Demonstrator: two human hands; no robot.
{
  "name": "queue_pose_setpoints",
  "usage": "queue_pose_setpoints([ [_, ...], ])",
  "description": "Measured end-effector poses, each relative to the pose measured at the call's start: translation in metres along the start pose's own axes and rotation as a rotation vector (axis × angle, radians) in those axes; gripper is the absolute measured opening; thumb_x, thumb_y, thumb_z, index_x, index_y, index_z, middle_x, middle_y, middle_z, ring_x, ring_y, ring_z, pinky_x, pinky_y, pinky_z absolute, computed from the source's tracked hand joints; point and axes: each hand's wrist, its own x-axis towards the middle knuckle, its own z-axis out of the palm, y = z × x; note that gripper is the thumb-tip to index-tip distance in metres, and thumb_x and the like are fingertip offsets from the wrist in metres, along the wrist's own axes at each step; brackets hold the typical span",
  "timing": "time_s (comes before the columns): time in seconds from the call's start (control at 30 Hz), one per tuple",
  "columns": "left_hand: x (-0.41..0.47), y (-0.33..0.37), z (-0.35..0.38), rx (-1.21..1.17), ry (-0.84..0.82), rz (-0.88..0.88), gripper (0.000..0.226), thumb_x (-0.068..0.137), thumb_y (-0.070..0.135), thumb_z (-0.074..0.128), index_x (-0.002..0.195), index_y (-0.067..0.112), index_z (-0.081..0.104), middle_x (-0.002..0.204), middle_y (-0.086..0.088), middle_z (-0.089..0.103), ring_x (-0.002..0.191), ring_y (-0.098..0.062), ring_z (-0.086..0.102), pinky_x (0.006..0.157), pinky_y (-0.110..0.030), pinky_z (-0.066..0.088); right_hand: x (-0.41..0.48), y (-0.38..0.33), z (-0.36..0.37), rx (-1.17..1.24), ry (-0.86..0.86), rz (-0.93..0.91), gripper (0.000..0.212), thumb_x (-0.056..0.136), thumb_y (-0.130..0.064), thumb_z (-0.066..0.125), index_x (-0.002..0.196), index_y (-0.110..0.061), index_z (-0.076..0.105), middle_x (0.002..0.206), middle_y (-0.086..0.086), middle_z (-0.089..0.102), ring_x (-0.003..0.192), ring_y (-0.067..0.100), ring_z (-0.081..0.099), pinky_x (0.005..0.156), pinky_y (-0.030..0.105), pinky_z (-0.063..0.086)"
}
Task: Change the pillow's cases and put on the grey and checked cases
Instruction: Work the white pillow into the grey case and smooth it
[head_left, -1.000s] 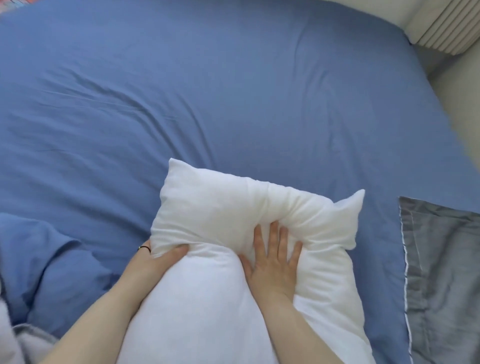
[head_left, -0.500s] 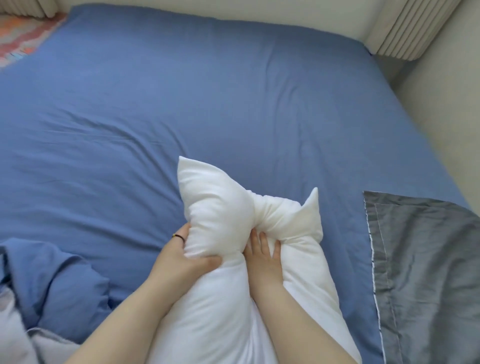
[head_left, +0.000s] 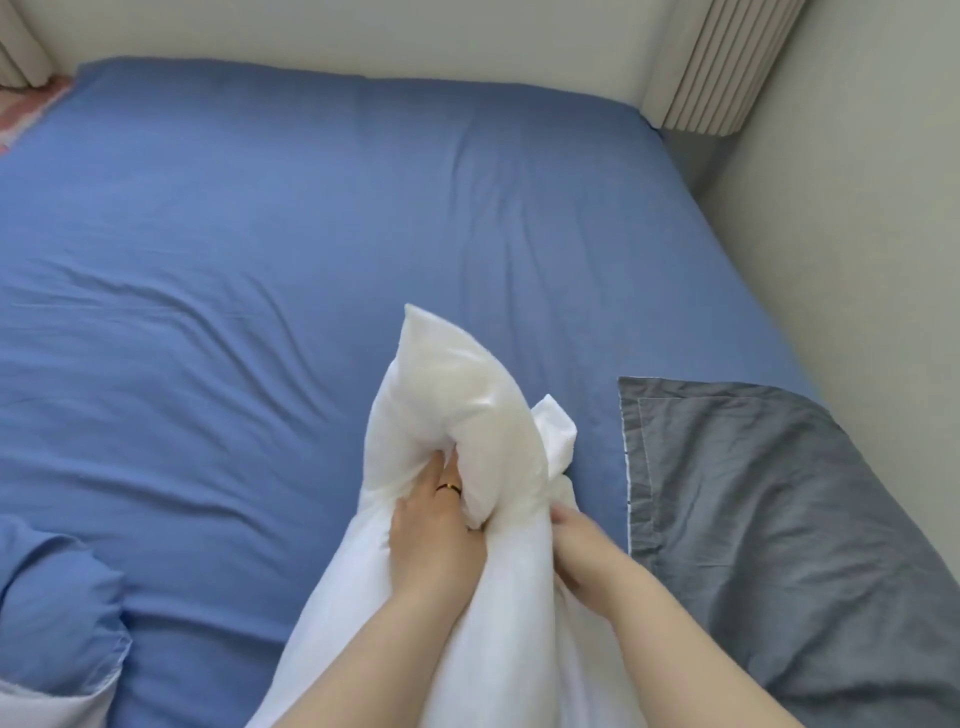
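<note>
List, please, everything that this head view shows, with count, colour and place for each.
bare pillow: one, white, folded lengthwise, near centre of the bed, held up at its far end.
grey pillowcase: one, grey with a pale edge, lying flat on the bed's right side.
fitted sheet: one, blue, covering the mattress.
blue fabric: one bunched heap, blue with a pale lining, at the lower left edge.
curtains: cream, pleated, upper right; a second at the upper left corner.
ring: one, gold and dark, on the left hand.
left hand: one, grip closed on the pillow's fold.
right hand: one, grip closed on the pillow's right side.
</note>
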Motion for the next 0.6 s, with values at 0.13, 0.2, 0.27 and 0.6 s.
queue_pose_setpoints([
  [0.13, -0.007, -0.007, 0.032, 0.385, -0.006, 0.063, 0.061, 0.091, 0.021, 0.031, 0.145, 0.029, 0.003, 0.155, 0.012, -0.004, 0.142, -0.01, 0.0, 0.115, -0.039, 0.004, -0.013, -0.023, -0.026, 0.202, 0.21, -0.207, 0.057, 0.088, -0.035, 0.054, 0.137, -0.033, 0.025, 0.126, -0.009, 0.045, 0.095, -0.002, 0.053, 0.088, 0.022, 0.041],
  [0.2, -0.012, 0.0, 0.048, 0.475, -0.041, 0.075, 0.059, 0.092, 0.022, 0.027, 0.145, 0.028, 0.0, 0.155, 0.009, -0.009, 0.143, -0.01, -0.008, 0.115, -0.041, -0.002, -0.012, -0.044, -0.007, -0.067, 0.216, -0.316, 0.098, 0.067, -0.052, 0.066, 0.144, -0.035, 0.007, 0.13, -0.015, 0.033, 0.111, -0.007, 0.04, 0.086, 0.011, 0.036],
  [0.27, -0.012, 0.003, 0.054, 0.545, -0.044, 0.087, 0.054, 0.094, 0.023, 0.027, 0.144, 0.026, 0.008, 0.156, 0.007, -0.005, 0.143, -0.012, -0.009, 0.115, -0.042, -0.004, 0.0, -0.054, 0.019, -0.386, 0.26, -0.345, 0.112, 0.056, -0.058, 0.067, 0.144, -0.036, 0.0, 0.142, -0.014, 0.024, 0.131, 0.003, 0.026, 0.102, 0.02, 0.032],
  [0.6, -0.016, -0.001, 0.024, -0.044, -0.21, 0.049, 0.042, 0.083, 0.035, 0.058, 0.122, 0.042, 0.043, 0.129, 0.024, 0.036, 0.126, 0.001, 0.032, 0.107, -0.017, 0.026, 0.064, -0.001, -0.024, -0.374, 0.631, 0.143, 0.072, 0.07, -0.048, 0.068, 0.131, -0.025, 0.036, 0.136, 0.007, 0.046, 0.127, 0.03, 0.041, 0.102, 0.039, 0.036],
])
